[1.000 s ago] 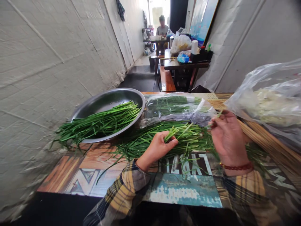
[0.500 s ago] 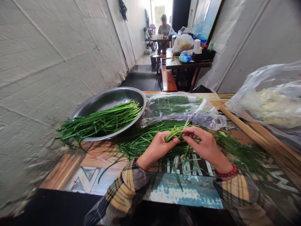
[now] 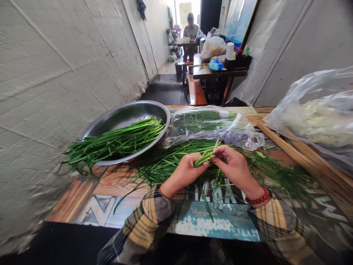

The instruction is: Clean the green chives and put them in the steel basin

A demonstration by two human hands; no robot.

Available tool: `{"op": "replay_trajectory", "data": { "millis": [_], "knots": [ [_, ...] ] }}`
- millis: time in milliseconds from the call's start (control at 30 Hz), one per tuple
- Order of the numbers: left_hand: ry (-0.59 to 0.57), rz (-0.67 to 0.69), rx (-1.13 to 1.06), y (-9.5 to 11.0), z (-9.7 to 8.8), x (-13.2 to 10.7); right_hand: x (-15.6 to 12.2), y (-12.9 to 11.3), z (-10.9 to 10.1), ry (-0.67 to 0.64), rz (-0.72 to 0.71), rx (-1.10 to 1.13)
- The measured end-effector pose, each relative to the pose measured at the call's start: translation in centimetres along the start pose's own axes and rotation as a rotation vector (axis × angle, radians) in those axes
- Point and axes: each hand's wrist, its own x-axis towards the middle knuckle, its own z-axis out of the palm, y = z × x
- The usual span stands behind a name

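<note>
The person's left hand (image 3: 185, 173) is gripping a small bunch of slender green stalks with pale, cut-looking ends (image 3: 203, 158), its thumb pressing over the bunch and its fingers curling underneath. The bunch is sitting just above the counter with a patchwork wood print (image 3: 193, 219), in front of a loose pile of long green stalks (image 3: 162, 162). Its visible ends are slanting up and rightward out of the left hand, pointing toward the right hand (image 3: 235, 167). The right hand's thumb and forefinger are meeting at those ends, apparently pinching there; how many stalks they are taking cannot be told. The left hand is holding the bunch itself, while the right is touching only its tips.

Compared with a second ago, the right hand is no longer hovering out to the right with a thin wisp, near the crumpled end of the clear plastic bag of greens (image 3: 204, 121); it is now working close beside the left hand. The left hand is keeping nearly the same place and grip. The wide, shallow steel basin (image 3: 121, 119) is still resting at the left with its heap of stalks.
</note>
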Motion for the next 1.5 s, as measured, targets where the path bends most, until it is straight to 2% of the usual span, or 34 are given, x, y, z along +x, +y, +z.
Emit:
{"op": "replay_trajectory", "data": {
  "millis": [200, 367, 467, 533, 633, 700, 800, 900, 1067, 1233, 1333, 1400, 1500],
  "knots": [
    [0.009, -0.043, 0.014, 0.1, 0.0, 0.0, 0.2, -0.6, -0.9, 0.044, -0.092, -0.088],
    [0.019, -0.102, 0.006, 0.3, -0.1, -0.1, 0.4, 0.0, -2.3, 0.232, -0.042, 0.006],
    [0.025, -0.104, 0.011, 0.4, -0.1, -0.1, 0.3, -0.6, -3.2, 0.298, -0.099, -0.054],
    [0.030, -0.105, 0.013, 0.4, -0.1, -0.1, 0.3, -1.4, -3.5, 0.271, -0.262, -0.216],
    [0.030, -0.102, 0.021, 0.3, 0.0, 0.0, 0.5, -1.9, -3.7, 0.138, -0.538, -0.488],
    [0.031, -0.099, 0.024, 0.3, -0.1, 0.0, 0.7, -1.6, -3.6, 0.020, -0.581, -0.579],
    [0.054, -0.118, -0.006, 0.3, -0.2, -0.1, 0.9, -0.6, -3.5, -0.106, -0.536, -0.542],
    [0.072, -0.160, -0.058, 0.4, -0.3, -0.1, 0.9, -0.2, -3.3, -0.125, -0.495, -0.426],
    [0.067, -0.181, -0.104, 0.5, -0.5, -0.1, 0.7, -0.6, -2.4, -0.032, -0.329, -0.157],
    [0.048, -0.173, -0.105, 0.3, -0.5, -0.2, 0.6, 0.1, -1.0, 0.051, 0.026, 0.138],
    [0.048, -0.185, -0.112, 0.1, -0.5, -0.2, 0.9, 0.4, -1.5, 0.150, 0.185, 0.378],
    [0.050, -0.189, -0.118, 0.0, -0.4, -0.2, 1.1, 0.2, -2.6, 0.199, 0.183, 0.499],
    [0.059, -0.204, -0.132, 0.1, -0.4, -0.2, 1.3, -0.6, -4.3, 0.174, 0.031, 0.485]
  ]
}}
